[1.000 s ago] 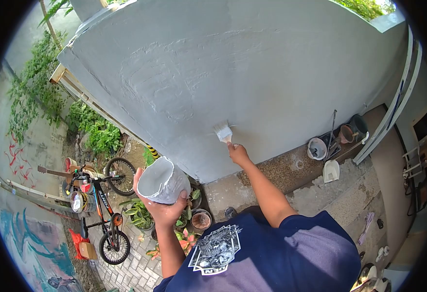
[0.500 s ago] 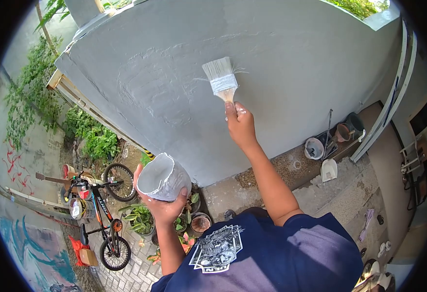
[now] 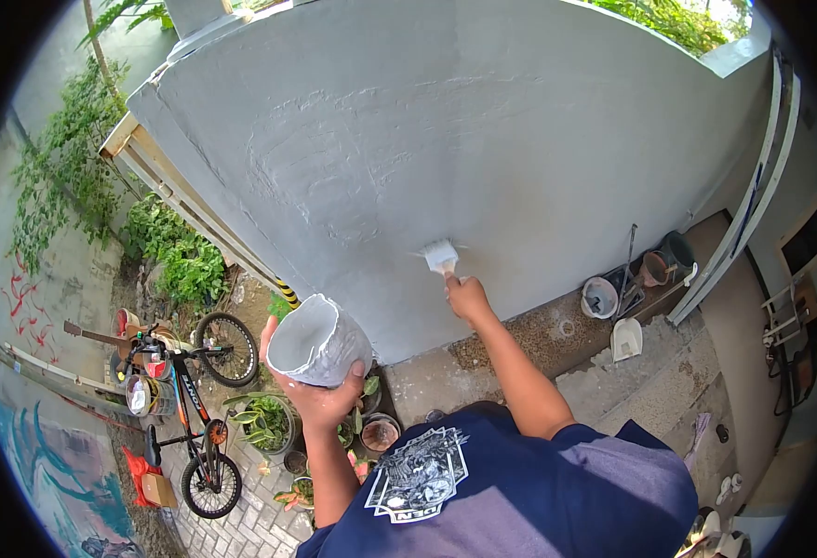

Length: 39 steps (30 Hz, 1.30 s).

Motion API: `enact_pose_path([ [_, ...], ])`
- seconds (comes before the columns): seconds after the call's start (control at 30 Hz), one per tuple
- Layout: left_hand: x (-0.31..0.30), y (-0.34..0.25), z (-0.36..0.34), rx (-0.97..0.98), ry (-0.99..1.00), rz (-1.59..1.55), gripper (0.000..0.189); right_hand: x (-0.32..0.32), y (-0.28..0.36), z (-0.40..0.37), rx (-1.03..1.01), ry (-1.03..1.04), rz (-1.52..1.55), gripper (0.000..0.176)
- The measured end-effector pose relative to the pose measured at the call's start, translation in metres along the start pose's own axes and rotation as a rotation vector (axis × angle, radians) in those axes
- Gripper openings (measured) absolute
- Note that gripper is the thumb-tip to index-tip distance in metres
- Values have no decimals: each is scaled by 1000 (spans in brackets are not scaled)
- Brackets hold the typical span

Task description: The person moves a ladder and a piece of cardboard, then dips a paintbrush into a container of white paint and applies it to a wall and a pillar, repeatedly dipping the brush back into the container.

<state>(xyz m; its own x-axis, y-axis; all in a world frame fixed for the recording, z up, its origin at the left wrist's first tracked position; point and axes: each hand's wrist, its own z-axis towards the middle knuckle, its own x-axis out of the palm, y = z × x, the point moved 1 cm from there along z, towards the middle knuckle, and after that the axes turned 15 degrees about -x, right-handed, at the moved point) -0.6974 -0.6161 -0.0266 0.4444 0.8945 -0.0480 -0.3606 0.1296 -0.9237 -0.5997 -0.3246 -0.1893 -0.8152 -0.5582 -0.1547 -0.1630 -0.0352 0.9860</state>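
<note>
My right hand [image 3: 468, 299] is closed around the handle of a paintbrush [image 3: 441, 255] with a white-wrapped ferrule. Its bristles lie against the lower part of the grey wall [image 3: 539, 149], as far as I can see. In my left hand [image 3: 327, 402] is a paint-crusted container [image 3: 341, 348], tilted so that its whitish inside shows. The fingers wrap its far side and the thumb presses near its base. Rough, raised patches mark the wall's left half.
To the left a bicycle [image 3: 206, 423] stands on the paving beside a guitar [image 3: 97, 337]. Potted plants [image 3: 264, 420] sit below my left hand. Buckets [image 3: 600, 298] and a white dustpan-like scoop [image 3: 626, 338] are along the wall's foot at right.
My right hand has brought the paintbrush down the wall, from its upper middle to lower down. The left hand still holds the container, and the view has shifted slightly.
</note>
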Motion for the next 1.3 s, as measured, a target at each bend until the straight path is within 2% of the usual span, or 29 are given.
enact_pose_path([
  [0.03, 0, 0, -1, -5, -2, 5, 117, 1, 31, 5, -105, -38, -6, 43],
  [0.1, 2, -2, -2, -21, 0, -9, 117, -7, 121, -7, -159, -55, 70, 42],
  [0.13, 3, -2, 0, -23, -3, -24, 117, -6, 132, -10, -160, -58, 71, 42],
  [0.17, 3, -1, 3, -18, -4, -27, 117, -5, 143, -10, -266, -78, 88, 42],
  [0.2, 1, 1, 4, -1, 2, -24, 117, -5, 148, -9, -371, -95, 102, 42],
  [0.23, 1, 2, 3, 12, 4, -21, 117, -3, 150, -9, -372, -90, 98, 42],
  [0.3, 1, 1, 3, 16, -4, -5, 117, 1, 147, -17, -544, -157, -42, 42],
  [0.33, 1, 0, 4, 24, -7, 7, 117, 5, 134, -17, -542, -154, -40, 42],
  [0.4, 1, -1, 4, 2, -3, -11, 117, 16, 80, -11, -541, -145, -330, 45],
  [0.47, -1, 1, 4, -17, 0, -29, 117, 25, 24, -10, -476, -216, -412, 45],
  [0.5, -3, 3, 5, -1, -8, 2, 117, 26, 5, -9, -482, -216, -410, 45],
  [0.57, -6, 3, 7, 15, -18, 40, 117, 29, -29, -5, -308, -145, -394, 46],
  [0.6, -6, 2, 6, -5, -26, 24, 118, 30, -51, 6, -308, -142, -391, 46],
  [0.67, -8, 2, 4, -30, -30, 9, 118, 28, -91, 21, -66, -61, -348, 47],
  [0.7, -8, 2, 4, -28, -40, 7, 118, 20, -76, 17, -65, -64, -348, 47],
  [0.77, -10, 4, 4, -22, -45, 1, 118, 3, -39, 8, 248, 134, -19, 44],
  [0.9, -12, 4, 5, 47, -50, 26, 118, -15, 33, 2, 322, 159, 75, 37],
  [0.97, -10, 0, 5, 54, -49, 13, 117, -20, 82, 2, 57, 74, 227, 37],
  [1.03, -9, -4, 3, -6, -42, 10, 117, -21, 128, 0, -105, 19, 255, 34],
  [1.07, -9, -3, 5, -2, -38, 8, 117, -21, 143, -6, -108, 15, 257, 34],
  [1.1, -10, -1, 6, 18, -34, 0, 117, -21, 157, -10, -229, -25, 298, 34],
  [1.13, -11, 0, 6, 34, -30, -7, 117, -20, 164, -12, -347, -63, 337, 34],
  [1.17, -10, 0, 5, 31, -31, -7, 117, -17, 164, -11, -345, -62, 335, 34],
  [1.23, -10, -1, 5, 32, -33, 14, 118, -14, 164, -10, -534, -122, 187, 37],
  [1.27, -10, -2, 5, 31, -32, 14, 118, -10, 155, -9, -533, -123, 187, 37],
  [1.3, -10, -3, 4, 31, -27, 10, 118, -4, 137, -8, -602, -146, -29, 36],
])
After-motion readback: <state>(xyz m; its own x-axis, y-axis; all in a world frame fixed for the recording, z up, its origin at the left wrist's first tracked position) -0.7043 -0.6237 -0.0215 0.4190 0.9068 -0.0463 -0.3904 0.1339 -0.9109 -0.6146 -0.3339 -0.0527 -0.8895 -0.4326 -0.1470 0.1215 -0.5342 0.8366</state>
